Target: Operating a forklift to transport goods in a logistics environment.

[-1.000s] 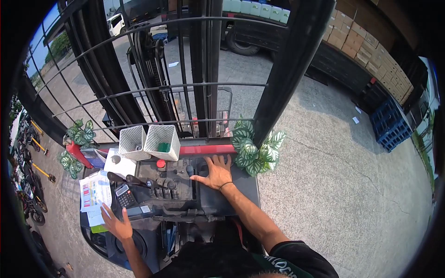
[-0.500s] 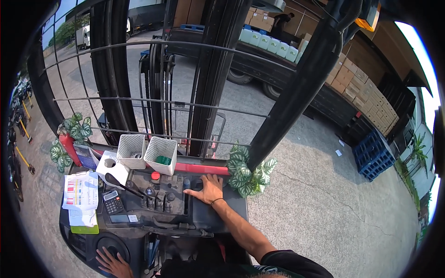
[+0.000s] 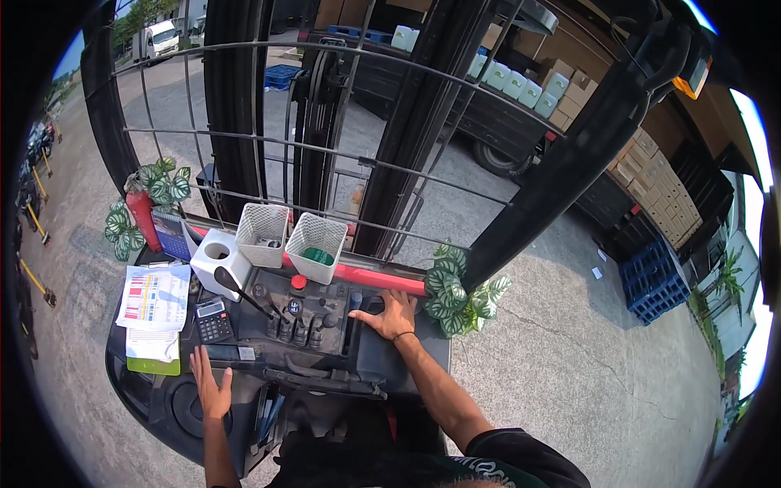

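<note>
My left hand is open with fingers stretched forward, just off a flat dark device below the calculator. Below it lies a black round steering wheel, partly covered by my wrist. My right hand rests with thumb and fingers spread on the right end of the forklift's dark console. Its thumb reaches toward the console's control levers. To the left, a lime-green clipboard carries printed papers. A red knob sits near the middle.
Two white mesh baskets and a white tissue box line the console's far side. Leafy plants flank it. Beyond the mast stand a truck with cartons and pale jerrycans, plus stacked blue pallets.
My left hand has moved forward from the steering wheel toward the calculator. My right hand stays on the console. The view has shifted, and the truck sits differently behind the mast.
</note>
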`<state>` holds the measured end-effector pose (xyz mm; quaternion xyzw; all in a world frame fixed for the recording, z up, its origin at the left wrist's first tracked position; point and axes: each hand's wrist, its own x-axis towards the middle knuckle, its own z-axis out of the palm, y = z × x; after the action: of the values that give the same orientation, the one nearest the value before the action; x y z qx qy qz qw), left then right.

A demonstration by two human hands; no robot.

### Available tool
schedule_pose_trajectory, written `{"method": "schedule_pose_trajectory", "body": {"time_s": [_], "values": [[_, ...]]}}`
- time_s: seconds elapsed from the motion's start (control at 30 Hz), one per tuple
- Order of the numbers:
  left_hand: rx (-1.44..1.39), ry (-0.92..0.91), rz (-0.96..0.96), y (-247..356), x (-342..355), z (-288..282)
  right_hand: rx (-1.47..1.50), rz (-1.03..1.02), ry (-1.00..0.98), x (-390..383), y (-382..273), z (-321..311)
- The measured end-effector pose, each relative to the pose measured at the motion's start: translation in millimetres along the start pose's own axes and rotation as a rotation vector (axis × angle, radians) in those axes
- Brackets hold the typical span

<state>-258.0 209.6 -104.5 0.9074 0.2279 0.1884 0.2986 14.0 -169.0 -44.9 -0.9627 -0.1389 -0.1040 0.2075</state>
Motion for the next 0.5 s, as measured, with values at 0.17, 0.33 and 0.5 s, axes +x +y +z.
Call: {"method": "schedule_pose_trajectory", "body": {"time_s": [0.17, 0.33, 0.5], "values": [[0.371, -0.187, 0.030, -33.5, -118.2, -78.4, -0.025, -0.037, 0.086, -0.9, 8.4, 4.2], [0.532, 0.338, -0.200, -110.1, -89.4, -79.1, -0.017, -0.044, 0.098, 3.8, 5.1, 4.4], [0.594, 0.306, -0.239, -32.6, 2.4, -35.1, -0.027, -0.028, 0.091, 11.8, 24.3, -2.9]]}}
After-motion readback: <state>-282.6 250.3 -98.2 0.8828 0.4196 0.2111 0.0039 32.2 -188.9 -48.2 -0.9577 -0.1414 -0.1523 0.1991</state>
